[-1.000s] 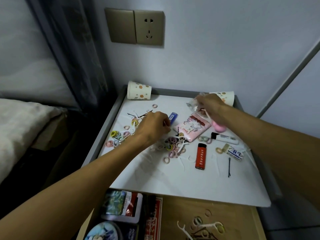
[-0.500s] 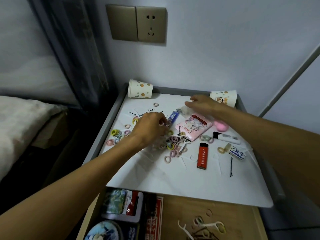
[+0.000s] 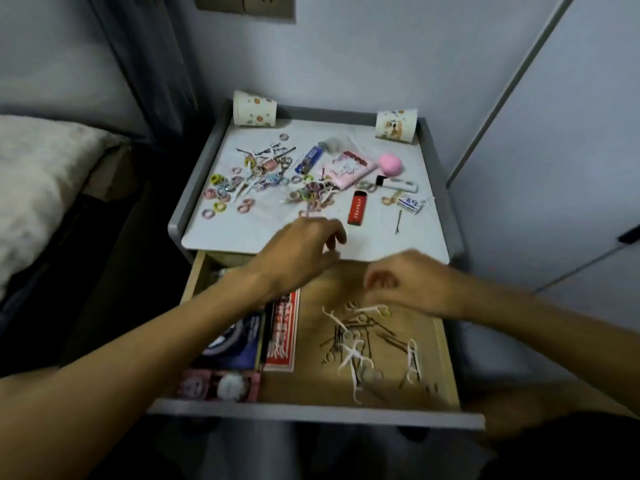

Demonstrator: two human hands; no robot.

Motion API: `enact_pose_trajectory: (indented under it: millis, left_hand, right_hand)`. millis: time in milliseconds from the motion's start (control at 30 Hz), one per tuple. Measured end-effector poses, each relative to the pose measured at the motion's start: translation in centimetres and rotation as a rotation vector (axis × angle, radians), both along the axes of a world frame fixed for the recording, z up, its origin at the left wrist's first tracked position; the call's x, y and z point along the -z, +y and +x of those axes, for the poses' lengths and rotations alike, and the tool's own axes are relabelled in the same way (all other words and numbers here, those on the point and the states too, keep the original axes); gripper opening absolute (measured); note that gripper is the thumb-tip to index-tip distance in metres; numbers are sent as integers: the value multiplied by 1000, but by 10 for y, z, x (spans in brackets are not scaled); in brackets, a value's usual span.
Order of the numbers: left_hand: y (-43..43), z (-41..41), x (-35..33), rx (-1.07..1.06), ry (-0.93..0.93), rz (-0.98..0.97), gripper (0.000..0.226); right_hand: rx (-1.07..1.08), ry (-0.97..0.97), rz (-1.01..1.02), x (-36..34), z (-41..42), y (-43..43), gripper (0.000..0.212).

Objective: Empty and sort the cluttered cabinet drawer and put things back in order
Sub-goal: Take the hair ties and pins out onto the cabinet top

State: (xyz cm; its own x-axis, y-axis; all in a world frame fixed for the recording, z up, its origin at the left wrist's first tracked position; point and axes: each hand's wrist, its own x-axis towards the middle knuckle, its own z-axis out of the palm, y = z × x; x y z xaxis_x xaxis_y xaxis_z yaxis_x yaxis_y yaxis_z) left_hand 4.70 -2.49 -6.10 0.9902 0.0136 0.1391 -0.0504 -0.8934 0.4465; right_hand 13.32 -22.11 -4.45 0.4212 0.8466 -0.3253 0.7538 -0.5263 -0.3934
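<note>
The wooden drawer (image 3: 446, 372) is pulled out below the cabinet top (image 3: 242, 233). White floss picks (image 3: 356, 358) and black hairpins (image 3: 346, 337) lie loose on its floor; a red packet (image 3: 284, 334) and dark boxes (image 3: 235, 344) fill its left side. My left hand (image 3: 301, 251) hovers over the drawer's back edge, fingers apart, holding nothing. My right hand (image 3: 405, 282) is low over the drawer, fingers curled down beside a floss pick; blur hides any grip. On the cabinet top lie several small hair ties (image 3: 221, 192), a red lighter (image 3: 357, 211), a blue lighter (image 3: 309, 159) and a pink pouch (image 3: 348, 169).
Two paper cups (image 3: 254, 109) (image 3: 396, 125) lie on their sides at the back corners. A pink ball (image 3: 390, 164), a white tube (image 3: 398, 184) and a hairpin (image 3: 399, 221) sit at the right. A bed (image 3: 38, 174) is to the left, a wall to the right.
Both hands have drawn back from the cabinet top toward the drawer. My right hand let go of the clear bag it held. The view has tilted down, showing the whole drawer.
</note>
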Motion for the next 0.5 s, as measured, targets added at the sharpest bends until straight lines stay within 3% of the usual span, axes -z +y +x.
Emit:
enact_pose_trajectory:
  millis: [133, 233, 367, 500]
  left_hand:
    - [-43, -36, 44, 218, 318, 260, 74]
    - [-56, -43, 87, 261, 484, 399, 107]
    - [-62, -39, 121, 297, 449, 573, 100]
    - [-68, -36, 135, 303, 449, 656, 115]
  right_hand:
    - [-84, -148, -481, 59, -40, -46, 59]
    - [-193, -354, -641, 93, -49, -58, 52]
    - [-293, -477, -710, 115, -43, -55, 50]
    - [-252, -353, -670, 121, -36, -47, 62]
